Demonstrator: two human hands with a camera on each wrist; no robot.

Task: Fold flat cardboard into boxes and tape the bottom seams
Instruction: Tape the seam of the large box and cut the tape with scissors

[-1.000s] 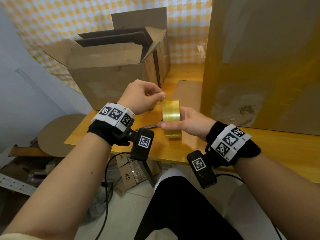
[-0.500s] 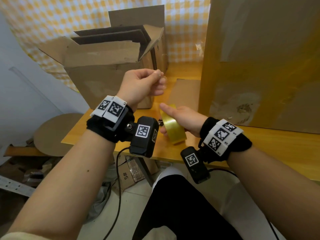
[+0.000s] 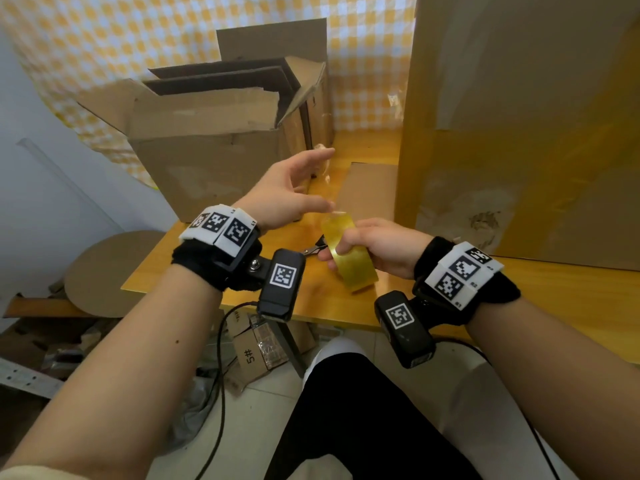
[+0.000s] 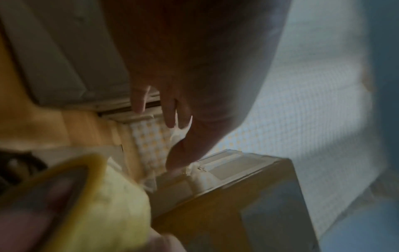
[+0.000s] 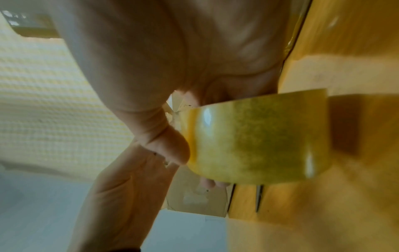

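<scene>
My right hand point(image 3: 349, 244) grips a roll of yellowish clear tape point(image 3: 356, 275) just above the front of the wooden table point(image 3: 554, 299); in the right wrist view the roll point(image 5: 254, 139) fills the middle. My left hand point(image 3: 325, 178) hovers just beyond the roll with straight, spread fingers. A thin clear strip of tape point(image 3: 325, 168) seems to cling near its fingertips, blurred. An open cardboard box point(image 3: 207, 161) with flat sheets standing in it sits at the back left. A flat cardboard piece point(image 3: 367, 188) lies behind the hands.
A tall cardboard sheet point(image 3: 519, 133) stands upright on the right of the table. Small scissors point(image 3: 313, 250) lie on the table behind the roll. Below the table edge are small boxes point(image 3: 256, 348), a cable and cardboard scraps on the floor.
My left hand, which was pinching at the tape end above the roll, has spread its fingers. The right hand has tilted the roll and brought it lower.
</scene>
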